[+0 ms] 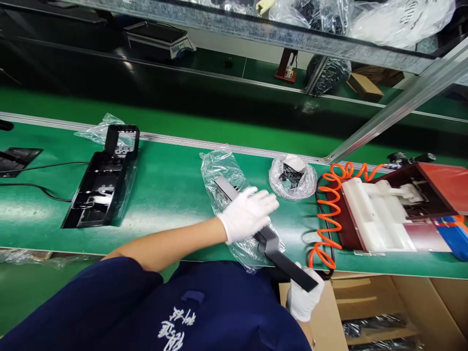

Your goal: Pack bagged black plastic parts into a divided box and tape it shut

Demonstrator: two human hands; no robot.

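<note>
A long, bent black-and-grey housing part (280, 258) lies slantwise over a clear plastic bag (223, 165) on the green bench. My left hand (249, 214), in a white glove, rests across the middle of this part with its fingers stretched out flat, hiding a stretch of it. Past the bench's front edge, my right hand (305, 295), also gloved, is closed around the part's lower black end. Small dark pieces lie in a round, clear plastic-lined dish (293, 178) just beyond my hands.
To the left is a black open housing (98, 185) with cables. On the right, a coiled orange air hose (331, 214) runs beside a white block fixture (380, 214) on a dark red base. An open cardboard box (420, 302) sits below the bench edge. A metal shelf (256, 29) crosses overhead.
</note>
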